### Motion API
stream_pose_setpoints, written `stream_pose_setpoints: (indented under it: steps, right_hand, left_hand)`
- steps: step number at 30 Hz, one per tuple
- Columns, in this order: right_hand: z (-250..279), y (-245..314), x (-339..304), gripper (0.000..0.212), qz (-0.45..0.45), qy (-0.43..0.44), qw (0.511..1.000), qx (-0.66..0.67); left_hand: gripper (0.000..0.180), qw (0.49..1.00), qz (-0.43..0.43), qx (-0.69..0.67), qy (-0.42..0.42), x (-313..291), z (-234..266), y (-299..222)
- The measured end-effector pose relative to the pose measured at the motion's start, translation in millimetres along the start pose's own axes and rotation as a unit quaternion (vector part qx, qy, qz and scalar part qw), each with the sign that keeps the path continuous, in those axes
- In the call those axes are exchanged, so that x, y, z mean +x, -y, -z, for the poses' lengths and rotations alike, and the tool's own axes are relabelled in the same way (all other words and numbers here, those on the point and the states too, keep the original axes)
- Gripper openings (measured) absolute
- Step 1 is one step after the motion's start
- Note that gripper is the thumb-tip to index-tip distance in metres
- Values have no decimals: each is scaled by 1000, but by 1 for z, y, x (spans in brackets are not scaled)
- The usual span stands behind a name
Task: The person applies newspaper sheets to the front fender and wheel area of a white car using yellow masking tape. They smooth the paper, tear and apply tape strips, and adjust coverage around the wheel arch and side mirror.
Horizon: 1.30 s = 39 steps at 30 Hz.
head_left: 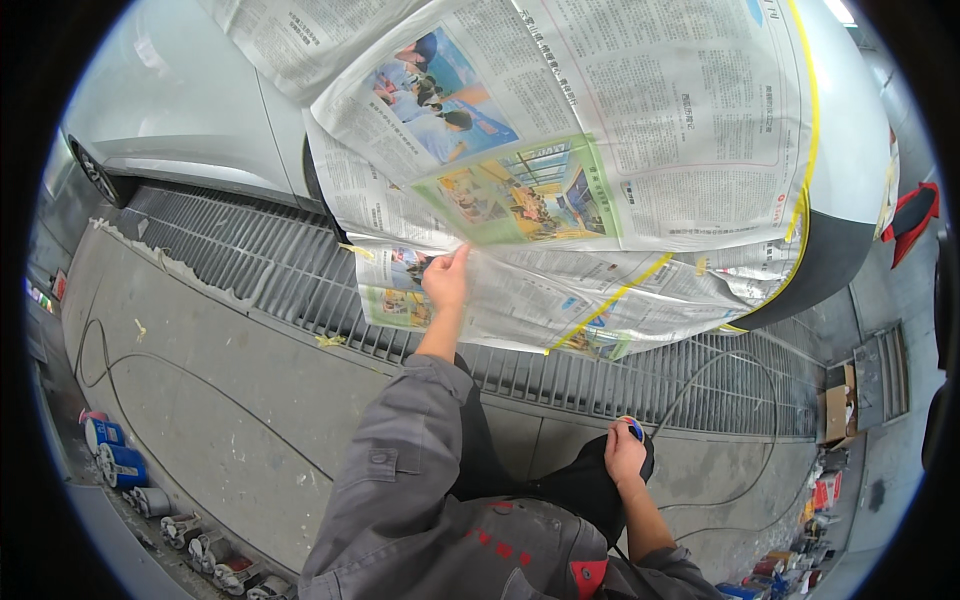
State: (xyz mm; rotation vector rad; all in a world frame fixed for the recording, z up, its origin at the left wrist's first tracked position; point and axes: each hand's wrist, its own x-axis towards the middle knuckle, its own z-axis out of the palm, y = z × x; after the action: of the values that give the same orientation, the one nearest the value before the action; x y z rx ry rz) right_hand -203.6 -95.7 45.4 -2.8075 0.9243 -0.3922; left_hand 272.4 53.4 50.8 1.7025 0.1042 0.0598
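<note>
Newspaper sheets (690,120) cover the side of a pale car, with yellow masking tape (815,130) along their right edge and a slanting yellow strip lower down. My left hand (445,282) pinches the lower edge of a newspaper sheet near the middle, arm stretched forward. Close to my right knee, my right hand (624,457) is closed round a small tape roll (634,429) with a coloured core; the fingers hide much of it. Under the upper newspaper, a lower sheet hangs down over the wheel area, which it hides.
A metal floor grating (250,255) runs beneath the car. Hoses (200,372) snake over the concrete floor. Paint cans (122,465) line the lower left. At the right stand a cardboard box (836,415) and assorted containers. The car's dark bumper trim (825,265) juts out beside the newspaper.
</note>
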Motion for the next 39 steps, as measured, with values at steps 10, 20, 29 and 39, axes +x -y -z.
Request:
stream_pose_setpoints:
  steps: [10,20,29,39]
  right_hand:
    - [42,128,33,48,-11,189,910,368]
    - [43,137,35,52,3,231,903,363]
    - [-21,71,82,12,-311,20,760,571]
    - [-23,-11,42,17,-225,-27,801,554]
  left_hand:
    - [33,740,-108,63,661,-187,44,1]
    - [15,800,-57,39,596,-202,66,14]
    - [15,870,-320,-10,376,-186,72,-79]
    - [28,837,-224,-491,86,141,187,-283]
